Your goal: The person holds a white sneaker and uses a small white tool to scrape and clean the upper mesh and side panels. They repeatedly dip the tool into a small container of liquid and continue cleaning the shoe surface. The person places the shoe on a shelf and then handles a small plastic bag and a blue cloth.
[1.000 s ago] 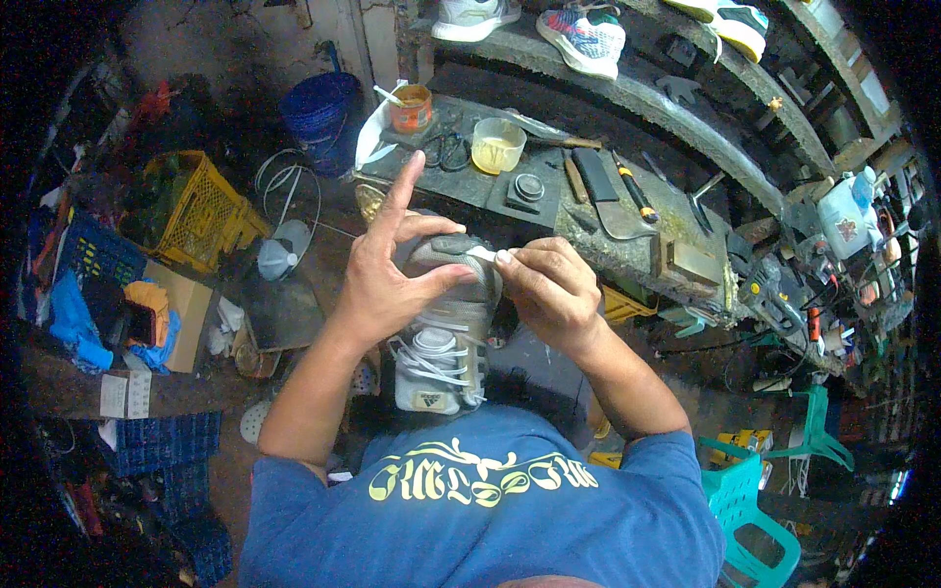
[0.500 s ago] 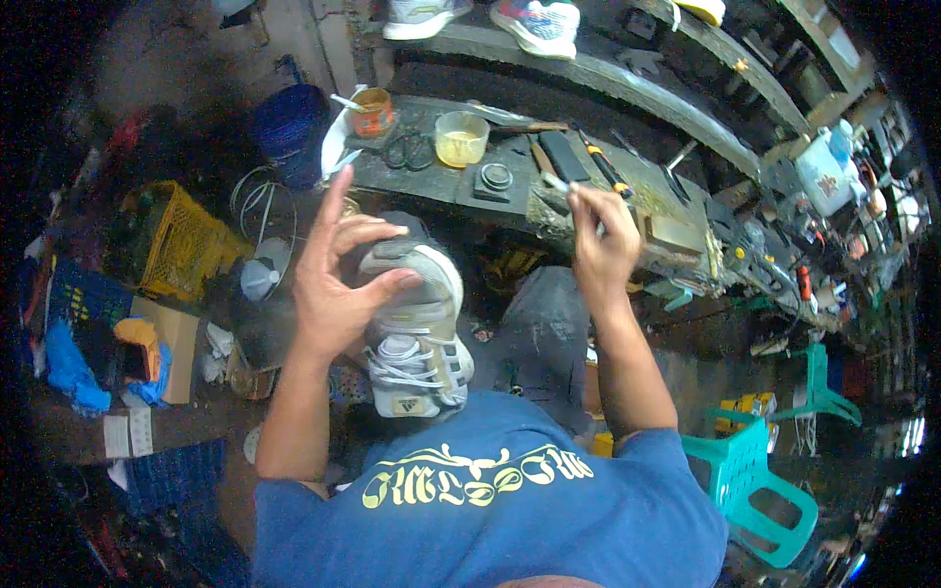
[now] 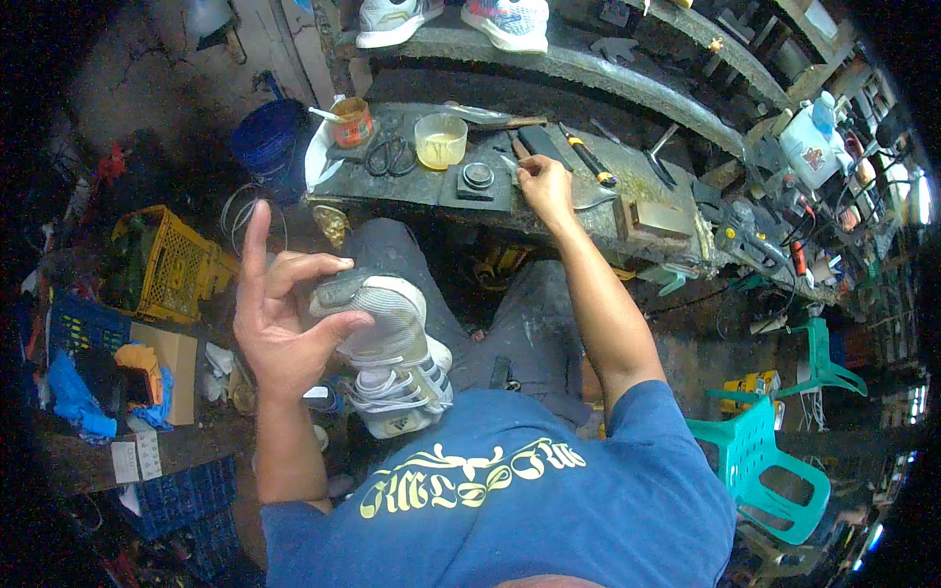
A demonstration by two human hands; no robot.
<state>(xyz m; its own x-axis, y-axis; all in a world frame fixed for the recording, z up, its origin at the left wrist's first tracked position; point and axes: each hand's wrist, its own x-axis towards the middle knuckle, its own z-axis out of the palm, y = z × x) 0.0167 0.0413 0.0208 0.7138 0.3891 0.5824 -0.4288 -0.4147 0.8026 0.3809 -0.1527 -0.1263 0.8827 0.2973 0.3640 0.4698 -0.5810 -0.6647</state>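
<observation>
A grey-and-white sneaker (image 3: 387,328) with white laces rests against my lap, its toe pointing away from me. My left hand (image 3: 282,318) is closed on the toe between thumb and bent fingers, with the index finger stretched upward. Dark material shows at the toe's tip, partly covered by the fingers. Over the workbench (image 3: 421,196), my right hand (image 3: 545,188) pinches a small thin pale piece, whose kind I cannot make out. Close to that hand are a dark block (image 3: 544,144), a round-topped tin (image 3: 477,176) and a black-and-yellow tool (image 3: 588,157).
A cup of yellowish liquid (image 3: 440,140), black scissors (image 3: 391,157) and an orange can (image 3: 351,123) stand along the bench. Two sneakers (image 3: 505,24) sit on the shelf behind. At left is a yellow crate (image 3: 176,265); at right, a green plastic chair (image 3: 760,461).
My right hand has come down and left onto the bench with the pale piece. My left hand and the sneaker have shifted left and a little nearer to me.
</observation>
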